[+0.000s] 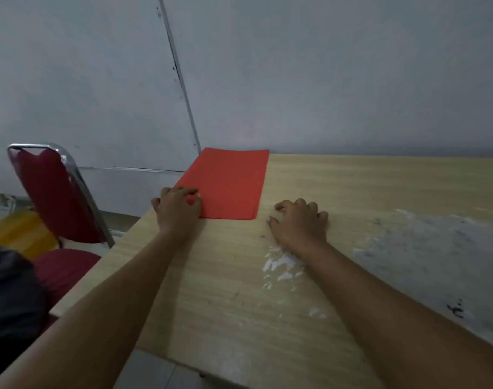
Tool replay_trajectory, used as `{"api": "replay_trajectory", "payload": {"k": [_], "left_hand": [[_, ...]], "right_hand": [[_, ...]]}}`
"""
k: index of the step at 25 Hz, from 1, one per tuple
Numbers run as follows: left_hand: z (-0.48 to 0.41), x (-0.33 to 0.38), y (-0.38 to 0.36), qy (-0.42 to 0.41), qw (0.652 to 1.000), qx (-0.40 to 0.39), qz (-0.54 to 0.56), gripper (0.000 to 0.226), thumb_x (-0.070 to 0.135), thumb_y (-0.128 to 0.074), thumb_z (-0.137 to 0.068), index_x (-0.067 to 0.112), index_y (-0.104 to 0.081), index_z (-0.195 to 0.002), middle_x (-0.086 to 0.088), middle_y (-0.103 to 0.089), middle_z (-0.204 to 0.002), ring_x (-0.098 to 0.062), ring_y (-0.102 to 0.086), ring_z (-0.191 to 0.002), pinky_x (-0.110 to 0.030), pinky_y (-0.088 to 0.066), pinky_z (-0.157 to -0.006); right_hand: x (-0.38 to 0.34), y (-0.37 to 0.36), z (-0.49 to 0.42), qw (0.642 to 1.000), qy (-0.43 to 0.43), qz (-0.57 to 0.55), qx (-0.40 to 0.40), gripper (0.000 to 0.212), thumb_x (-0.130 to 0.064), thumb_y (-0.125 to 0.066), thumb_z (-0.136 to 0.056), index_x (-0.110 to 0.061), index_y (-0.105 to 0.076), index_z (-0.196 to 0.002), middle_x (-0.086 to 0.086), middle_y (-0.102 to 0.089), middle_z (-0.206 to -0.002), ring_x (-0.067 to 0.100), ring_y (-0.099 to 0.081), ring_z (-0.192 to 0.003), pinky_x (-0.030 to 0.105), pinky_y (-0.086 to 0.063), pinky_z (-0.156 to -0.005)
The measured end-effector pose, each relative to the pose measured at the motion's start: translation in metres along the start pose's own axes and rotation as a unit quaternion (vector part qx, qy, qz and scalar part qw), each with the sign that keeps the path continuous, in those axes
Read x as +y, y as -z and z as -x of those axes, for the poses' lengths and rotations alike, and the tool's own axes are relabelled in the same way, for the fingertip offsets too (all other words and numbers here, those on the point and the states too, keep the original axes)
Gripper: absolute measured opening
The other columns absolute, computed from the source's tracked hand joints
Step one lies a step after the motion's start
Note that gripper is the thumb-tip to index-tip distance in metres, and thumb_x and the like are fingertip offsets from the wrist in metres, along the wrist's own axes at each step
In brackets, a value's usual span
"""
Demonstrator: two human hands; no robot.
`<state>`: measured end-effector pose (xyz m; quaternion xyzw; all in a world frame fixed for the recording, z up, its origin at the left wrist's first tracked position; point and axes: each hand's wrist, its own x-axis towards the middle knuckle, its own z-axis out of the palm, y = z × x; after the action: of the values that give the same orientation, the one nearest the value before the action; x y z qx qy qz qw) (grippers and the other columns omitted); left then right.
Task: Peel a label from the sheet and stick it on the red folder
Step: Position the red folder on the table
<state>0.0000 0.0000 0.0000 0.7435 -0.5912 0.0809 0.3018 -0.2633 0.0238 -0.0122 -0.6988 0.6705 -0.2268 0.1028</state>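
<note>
The worktop point(352, 186) looks like pale wood-grain laminate, matt, with fine streaks running along it. On its right part the finish is worn away to a dull grey, rough-looking patch point(425, 256), and white flaky scrapes point(281, 262) mark the surface near the middle. The red folder point(231, 181) looks like thin matt card or paper, smooth and flat, with a faint crease along its length. The chair point(57, 197) has a shiny chromed metal frame and dark red padding that looks like cloth. The wall point(324, 80) behind is matt grey panelling with a thin metal-looking strip at the joint.
</note>
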Motion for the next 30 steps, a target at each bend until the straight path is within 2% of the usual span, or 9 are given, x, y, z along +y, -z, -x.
{"api": "replay_trajectory", "payload": {"k": [3,7,14,22,30], "left_hand": [[-0.004,-0.006,-0.004,0.027,0.999,-0.005,-0.022,0.041,0.039,-0.058,-0.089,0.025,-0.065,-0.127,-0.001,-0.057,-0.133,-0.026,-0.041,-0.127,-0.044,-0.027,-0.097],[-0.007,-0.006,-0.011,0.104,0.994,-0.025,-0.033,0.059,0.046,-0.056,-0.088,0.021,-0.046,-0.141,-0.008,-0.042,-0.142,-0.034,-0.030,-0.132,-0.051,-0.024,-0.103],[-0.009,-0.007,-0.015,0.131,0.988,-0.014,-0.086,0.056,0.048,-0.048,-0.090,0.015,-0.051,-0.135,-0.011,-0.050,-0.135,-0.035,-0.041,-0.122,-0.051,-0.027,-0.099],[-0.011,-0.011,-0.018,0.154,0.985,-0.030,-0.078,0.059,0.051,-0.049,-0.087,0.015,-0.051,-0.133,-0.013,-0.052,-0.132,-0.035,-0.044,-0.122,-0.053,-0.029,-0.100],[-0.007,-0.008,-0.018,0.139,0.987,-0.025,-0.076,0.058,0.050,-0.049,-0.089,0.016,-0.046,-0.136,-0.014,-0.050,-0.132,-0.034,-0.044,-0.122,-0.052,-0.029,-0.101]], "right_hand": [[-0.007,-0.003,-0.006,1.000,-0.005,0.023,0.002,0.050,-0.060,-0.050,-0.088,-0.034,-0.057,-0.130,-0.002,-0.053,-0.130,0.024,-0.042,-0.122,0.043,-0.028,-0.096],[-0.020,-0.013,-0.013,0.999,0.009,0.028,0.011,0.054,-0.059,-0.048,-0.090,-0.028,-0.058,-0.132,0.001,-0.053,-0.128,0.026,-0.043,-0.121,0.043,-0.031,-0.096],[-0.036,-0.023,-0.018,0.998,-0.018,0.031,0.060,0.052,-0.060,-0.046,-0.090,-0.022,-0.067,-0.118,0.004,-0.055,-0.119,0.027,-0.045,-0.114,0.043,-0.033,-0.092],[-0.048,-0.030,-0.020,0.997,-0.031,0.012,0.064,0.044,-0.058,-0.051,-0.088,-0.024,-0.070,-0.108,0.004,-0.056,-0.116,0.027,-0.045,-0.113,0.043,-0.034,-0.092],[-0.059,-0.024,-0.032,0.986,-0.111,-0.117,0.045,0.034,-0.050,-0.063,-0.085,-0.027,-0.068,-0.110,-0.003,-0.068,-0.111,0.024,-0.052,-0.114,0.041,-0.032,-0.092]]}}
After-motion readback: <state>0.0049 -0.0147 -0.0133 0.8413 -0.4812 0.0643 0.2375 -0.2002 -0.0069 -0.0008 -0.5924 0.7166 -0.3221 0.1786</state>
